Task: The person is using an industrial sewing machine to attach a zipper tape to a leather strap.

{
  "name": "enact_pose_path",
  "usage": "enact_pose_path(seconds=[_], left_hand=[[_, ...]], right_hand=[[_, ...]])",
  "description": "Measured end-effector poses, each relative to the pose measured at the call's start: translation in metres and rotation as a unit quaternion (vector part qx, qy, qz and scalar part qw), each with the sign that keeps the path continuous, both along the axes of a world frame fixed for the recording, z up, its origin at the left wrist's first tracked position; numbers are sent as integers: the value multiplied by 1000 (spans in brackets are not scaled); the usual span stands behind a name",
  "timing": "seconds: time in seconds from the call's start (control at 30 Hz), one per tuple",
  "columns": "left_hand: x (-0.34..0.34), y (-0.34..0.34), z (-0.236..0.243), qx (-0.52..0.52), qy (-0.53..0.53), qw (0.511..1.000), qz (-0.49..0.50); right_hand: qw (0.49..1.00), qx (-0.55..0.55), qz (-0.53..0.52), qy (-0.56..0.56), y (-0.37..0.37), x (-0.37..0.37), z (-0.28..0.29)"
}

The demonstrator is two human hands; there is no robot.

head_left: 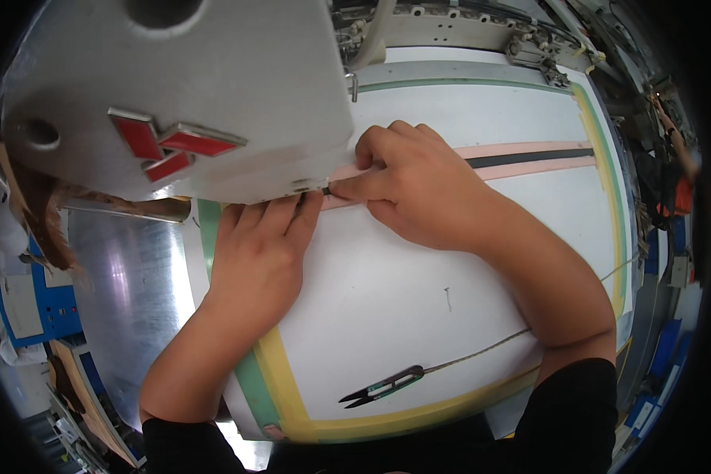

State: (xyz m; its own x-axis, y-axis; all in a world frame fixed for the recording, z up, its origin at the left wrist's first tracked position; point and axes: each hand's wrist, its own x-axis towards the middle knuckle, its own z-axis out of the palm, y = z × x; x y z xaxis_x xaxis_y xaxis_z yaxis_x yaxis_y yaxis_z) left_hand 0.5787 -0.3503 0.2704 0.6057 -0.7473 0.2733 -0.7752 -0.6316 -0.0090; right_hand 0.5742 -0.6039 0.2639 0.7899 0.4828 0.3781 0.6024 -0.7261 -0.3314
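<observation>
Right hand (pixel 419 186): pink strip (pixel 529 158) is pinched flat.
Left hand (pixel 261 253): fingers pressed together, laid on it.
Feed: kept straight under sewing machine head (pixel 182 87).

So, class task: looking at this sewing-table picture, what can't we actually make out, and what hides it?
Head view only:
- Needle and presser foot: hidden under the grey machine head.
- Left hand fingertips: tucked beneath the machine's edge.
- How the right hand grips the pink strip: covered by curled fingers.
- Cord from the thread snips: its end runs behind the right forearm.
- Room at the rim: bent, dark.
</observation>
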Motion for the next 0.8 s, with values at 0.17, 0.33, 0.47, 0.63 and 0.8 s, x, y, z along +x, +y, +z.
enact_pose_path(seconds=[0.17,0.33,0.47,0.63,0.8], left_hand=[[0,2,-1,5,3,1000,-3],[-4,1,-2,3,3,1000,0],[-7,0,-3,7,-11,1000,7],[-8,-1,-5,17,-24,999,25],[-7,-1,-6,22,-53,998,34]], right_hand=[[968,143,-110,174,5,14,13],[959,7,-145,244,17,36,22],[957,-39,-117,263,17,39,28],[942,-81,-148,289,2,34,43],[921,-136,-211,299,-50,22,55]])
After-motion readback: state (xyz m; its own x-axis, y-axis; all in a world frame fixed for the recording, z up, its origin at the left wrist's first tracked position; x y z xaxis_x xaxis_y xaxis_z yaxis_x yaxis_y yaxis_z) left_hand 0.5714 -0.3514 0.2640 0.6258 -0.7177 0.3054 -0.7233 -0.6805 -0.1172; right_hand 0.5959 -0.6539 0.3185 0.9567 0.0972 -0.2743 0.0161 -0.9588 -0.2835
